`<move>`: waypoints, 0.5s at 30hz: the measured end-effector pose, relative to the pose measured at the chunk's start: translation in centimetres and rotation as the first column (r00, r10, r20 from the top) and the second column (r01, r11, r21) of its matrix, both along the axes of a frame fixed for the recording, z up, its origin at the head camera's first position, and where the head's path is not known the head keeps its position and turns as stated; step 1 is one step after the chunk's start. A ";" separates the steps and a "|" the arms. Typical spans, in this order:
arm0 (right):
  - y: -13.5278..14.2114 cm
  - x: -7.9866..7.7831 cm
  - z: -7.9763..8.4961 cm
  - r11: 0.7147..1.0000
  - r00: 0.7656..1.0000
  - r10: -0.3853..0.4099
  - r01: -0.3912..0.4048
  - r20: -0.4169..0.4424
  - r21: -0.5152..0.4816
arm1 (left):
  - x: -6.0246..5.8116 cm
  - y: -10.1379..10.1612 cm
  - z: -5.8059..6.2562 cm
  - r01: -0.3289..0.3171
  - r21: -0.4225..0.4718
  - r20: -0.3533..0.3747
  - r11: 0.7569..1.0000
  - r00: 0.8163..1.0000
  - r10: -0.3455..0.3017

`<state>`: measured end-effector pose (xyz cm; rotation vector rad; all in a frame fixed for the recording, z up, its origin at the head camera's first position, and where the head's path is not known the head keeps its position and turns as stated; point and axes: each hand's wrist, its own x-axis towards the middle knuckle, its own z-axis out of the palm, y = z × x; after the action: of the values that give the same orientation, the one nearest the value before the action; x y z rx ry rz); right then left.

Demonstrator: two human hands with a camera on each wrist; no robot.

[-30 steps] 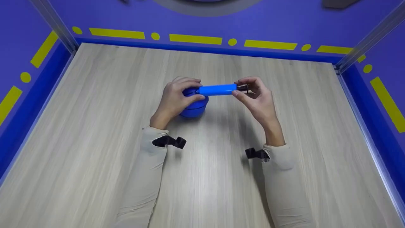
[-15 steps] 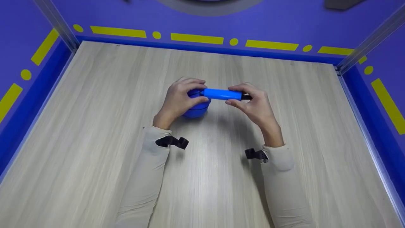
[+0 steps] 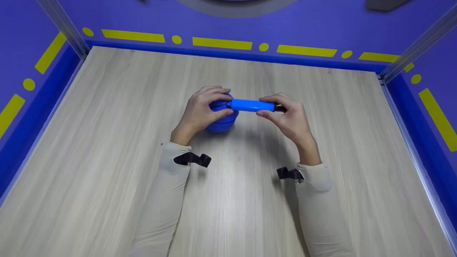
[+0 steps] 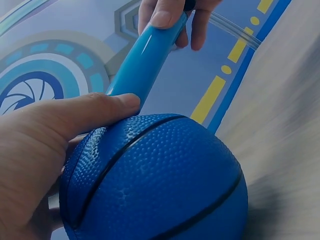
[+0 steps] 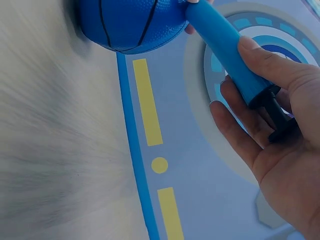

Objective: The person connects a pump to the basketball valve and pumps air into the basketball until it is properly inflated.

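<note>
A small blue basketball (image 3: 222,125) with black seams rests on the table, its pebbled surface large in the left wrist view (image 4: 165,180). My left hand (image 3: 200,111) grips the ball from the left, the thumb lying against the near end of a blue hand pump (image 3: 251,105). The pump runs sideways from the ball's top; where its tip meets the ball is hidden by fingers. My right hand (image 3: 292,117) pinches the pump's barrel (image 5: 227,50) between thumb and fingers. Its black handle (image 5: 284,127) stands a short way out, near the palm.
The light wood-grain table (image 3: 235,207) spreads around both arms. Blue-purple walls (image 3: 303,21) with yellow dashes enclose its back and sides, with metal posts (image 3: 64,28) at the corners. Black wrist mounts (image 3: 194,159) stick out from both sleeves.
Over the past second my right fingers have shifted left along the barrel, and the pump's right end has dropped slightly. My left hand keeps its grip on the ball, nearly still.
</note>
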<state>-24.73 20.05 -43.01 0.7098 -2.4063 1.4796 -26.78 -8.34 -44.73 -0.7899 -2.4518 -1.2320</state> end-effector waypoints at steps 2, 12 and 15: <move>0.1 0.0 0.0 1.000 1.000 -0.002 0.002 -0.003 -0.001 | 0.0 0.0 -0.1 0.005 0.003 -0.008 1.000 1.000 -0.005; 0.1 -0.1 0.0 1.000 1.000 -0.005 0.005 -0.017 0.001 | -0.2 0.1 -0.5 -0.020 0.001 -0.057 1.000 0.998 0.020; 0.2 -0.1 0.0 1.000 0.999 -0.005 0.005 -0.033 0.004 | -0.3 0.2 -0.6 -0.026 0.003 -0.080 1.000 0.996 0.026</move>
<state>-24.80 20.21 -43.02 0.7226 -2.3855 1.4496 -27.06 -8.18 -45.32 -0.7889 -2.3884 -1.1706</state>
